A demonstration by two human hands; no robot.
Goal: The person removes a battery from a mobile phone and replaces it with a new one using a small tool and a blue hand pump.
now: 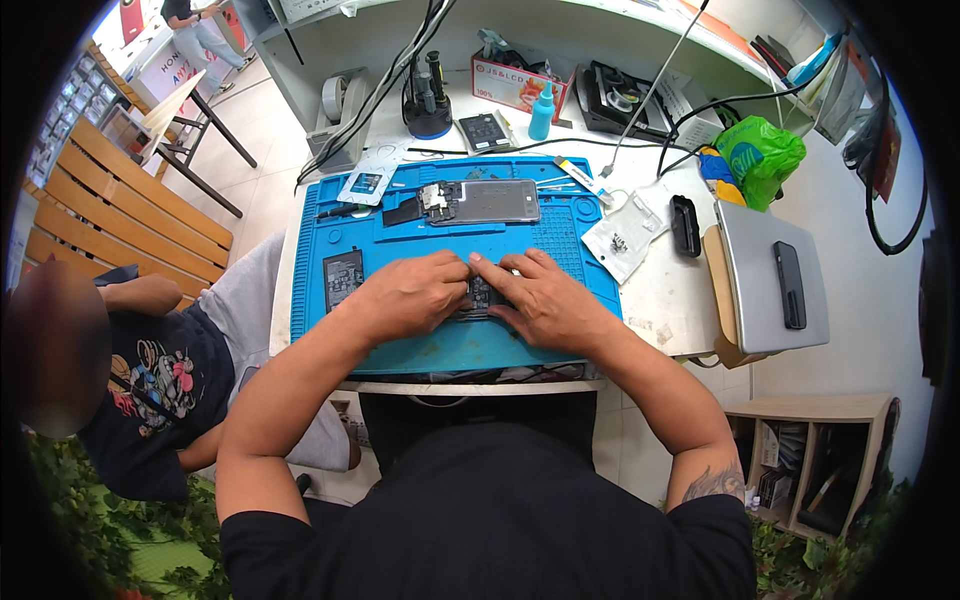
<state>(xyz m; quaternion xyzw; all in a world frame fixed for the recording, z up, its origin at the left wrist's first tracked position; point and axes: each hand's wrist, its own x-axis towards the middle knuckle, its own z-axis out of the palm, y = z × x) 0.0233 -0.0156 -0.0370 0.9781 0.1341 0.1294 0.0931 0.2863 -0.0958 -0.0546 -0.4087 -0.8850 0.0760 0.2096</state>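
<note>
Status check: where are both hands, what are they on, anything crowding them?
Left hand and right hand both pressed on small dark part, blue mat. Grip unclear. Opened phone lies beyond; black battery left, apart.

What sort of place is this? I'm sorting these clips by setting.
Probably a phone repair bench in a small shop: both hands work a small dark part on a blue silicone repair mat, an opened grey phone body lies above, and a turquoise dropper bottle stands behind.
</note>
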